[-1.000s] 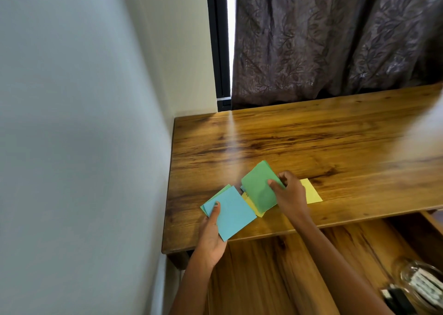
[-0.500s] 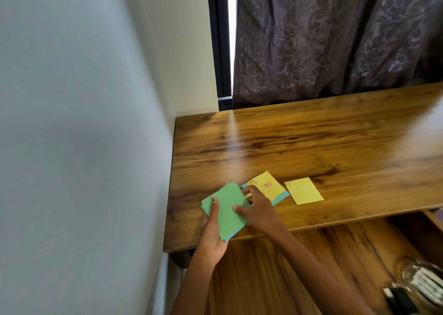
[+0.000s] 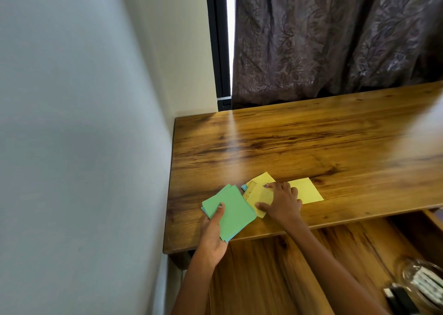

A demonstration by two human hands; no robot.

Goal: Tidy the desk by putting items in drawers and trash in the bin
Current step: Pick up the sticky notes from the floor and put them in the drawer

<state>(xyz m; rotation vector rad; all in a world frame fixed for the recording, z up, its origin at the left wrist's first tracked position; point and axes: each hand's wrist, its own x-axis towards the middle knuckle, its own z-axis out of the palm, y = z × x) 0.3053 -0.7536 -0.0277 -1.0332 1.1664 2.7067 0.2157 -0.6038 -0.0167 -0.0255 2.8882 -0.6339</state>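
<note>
My left hand (image 3: 213,233) holds a small stack of paper squares, green on top (image 3: 233,212), at the desk's front left corner, thumb pressed on the top sheet. Right of it, my right hand (image 3: 281,203) lies on a yellow pad (image 3: 257,193) with a blue sheet under its far edge; thumb and fingers curl round the pad. A single yellow sheet (image 3: 308,190) lies flat just right of that hand, partly hidden by it.
The wooden desk (image 3: 311,146) meets a wall on the left and a dark curtain (image 3: 335,38) behind. Below the front edge an open drawer (image 3: 275,278) holds a glass jar (image 3: 422,283) and a black object at the lower right.
My right hand laid the green sheet on the stack in my left hand, then moved right onto the yellow pad. The left hand stayed in place.
</note>
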